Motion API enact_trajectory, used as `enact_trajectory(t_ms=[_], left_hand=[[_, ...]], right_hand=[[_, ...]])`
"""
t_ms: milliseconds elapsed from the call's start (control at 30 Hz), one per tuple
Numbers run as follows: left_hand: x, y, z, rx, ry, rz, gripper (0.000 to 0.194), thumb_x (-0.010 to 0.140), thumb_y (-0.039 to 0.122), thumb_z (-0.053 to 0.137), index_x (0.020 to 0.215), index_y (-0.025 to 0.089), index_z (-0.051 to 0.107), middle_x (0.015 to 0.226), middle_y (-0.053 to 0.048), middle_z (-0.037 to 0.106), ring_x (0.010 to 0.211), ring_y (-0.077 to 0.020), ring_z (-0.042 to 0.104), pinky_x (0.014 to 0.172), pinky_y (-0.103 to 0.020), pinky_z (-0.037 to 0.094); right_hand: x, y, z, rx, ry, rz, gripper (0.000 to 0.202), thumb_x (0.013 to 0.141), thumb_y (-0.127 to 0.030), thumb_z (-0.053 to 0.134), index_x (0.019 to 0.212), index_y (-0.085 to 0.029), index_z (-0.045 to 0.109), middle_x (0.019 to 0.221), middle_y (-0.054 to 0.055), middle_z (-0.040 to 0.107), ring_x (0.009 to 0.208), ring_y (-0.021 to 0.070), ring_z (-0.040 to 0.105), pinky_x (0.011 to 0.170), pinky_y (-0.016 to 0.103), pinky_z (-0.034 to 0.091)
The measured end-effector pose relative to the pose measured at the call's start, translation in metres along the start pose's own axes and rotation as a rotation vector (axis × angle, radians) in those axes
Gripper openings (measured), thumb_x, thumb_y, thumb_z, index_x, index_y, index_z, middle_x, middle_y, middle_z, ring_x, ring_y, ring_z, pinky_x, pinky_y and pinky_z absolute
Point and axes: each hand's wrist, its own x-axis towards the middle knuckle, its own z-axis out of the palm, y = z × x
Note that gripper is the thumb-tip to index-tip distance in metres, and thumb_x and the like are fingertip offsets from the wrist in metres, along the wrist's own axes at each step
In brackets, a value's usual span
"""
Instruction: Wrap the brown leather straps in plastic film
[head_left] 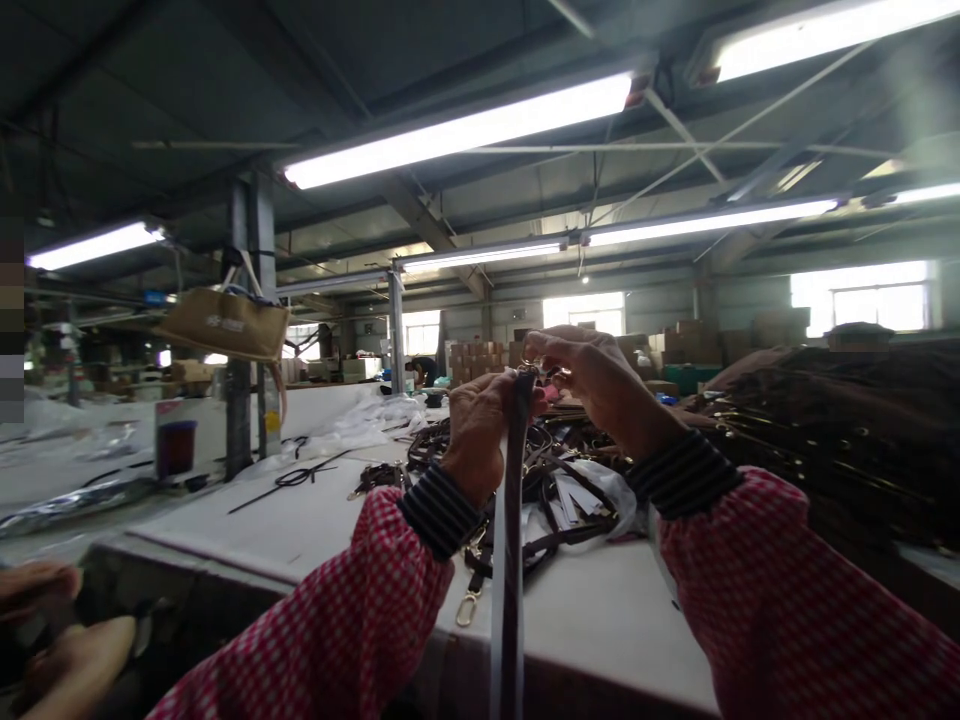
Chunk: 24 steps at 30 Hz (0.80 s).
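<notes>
My left hand (480, 430) is closed round the upper end of a dark strap (514, 480), which hangs straight down past the table's front edge with a pale strip along its side. At the strap's top is a small metal clasp (527, 368). My right hand (592, 385) has its fingers closed at this clasp, close beside my left hand. Behind and below my hands lies a tangled pile of dark straps (555, 490) with metal fittings. One gold-coloured hook (466, 608) rests near the front edge of the white table (600, 620).
Dark brown goods (840, 430) are heaped at the right. Another person's hands (82, 650) are at the lower left. A brown bag (229, 322) hangs by a post (238, 400). Clear plastic (375, 415) and a dark cup (176, 447) are on the left.
</notes>
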Motion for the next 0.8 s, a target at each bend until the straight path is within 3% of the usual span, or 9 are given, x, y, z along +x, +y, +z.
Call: enact_trajectory(t_ms=[133,300,500,633,800], left_hand=[[-0.002,0.001,0.003,-0.009,-0.022,0.002,0.012,0.083,0.02,0.07,0.075,0.013,0.075,0.07,-0.006,0.079,0.059,-0.0155,0.073,0.059,-0.024,0.056],[0.002,0.009,0.013,-0.062,-0.083,0.037,0.011,0.083,0.022,0.07,0.079,0.013,0.077,0.073,-0.006,0.079,0.066,-0.0171,0.075,0.067,-0.028,0.059],[0.007,0.024,0.021,-0.083,-0.134,0.158,0.011,0.087,0.021,0.069,0.081,0.013,0.074,0.072,-0.004,0.078,0.062,-0.0161,0.073,0.064,-0.028,0.059],[0.009,0.041,0.031,-0.07,-0.138,0.154,0.013,0.092,0.022,0.066,0.083,0.015,0.071,0.073,-0.003,0.077,0.058,-0.0146,0.072,0.064,-0.028,0.059],[0.011,0.059,0.036,-0.011,-0.162,0.105,0.017,0.094,0.015,0.059,0.08,0.013,0.069,0.071,-0.004,0.077,0.057,-0.0132,0.071,0.059,-0.024,0.055]], right_hand=[[0.008,-0.017,-0.002,-0.052,0.019,-0.028,0.011,0.07,-0.024,0.082,0.066,-0.019,0.072,0.068,0.001,0.065,0.056,0.0095,0.045,0.048,0.025,0.031],[0.013,-0.034,-0.002,-0.076,0.006,-0.184,0.017,0.072,-0.023,0.082,0.06,-0.019,0.07,0.062,-0.001,0.061,0.053,0.0085,0.042,0.05,0.026,0.033],[0.018,-0.048,0.0,0.014,-0.012,-0.275,0.02,0.075,-0.021,0.082,0.061,-0.019,0.068,0.06,-0.002,0.054,0.053,0.0079,0.039,0.05,0.027,0.027],[0.022,-0.061,0.007,0.002,0.056,-0.382,0.024,0.078,-0.021,0.08,0.059,-0.019,0.065,0.058,-0.004,0.049,0.051,0.0076,0.036,0.051,0.028,0.028],[0.018,-0.068,0.008,-0.089,-0.003,-0.39,0.02,0.078,-0.027,0.08,0.063,-0.021,0.069,0.058,-0.003,0.052,0.053,0.0092,0.041,0.053,0.028,0.033]])
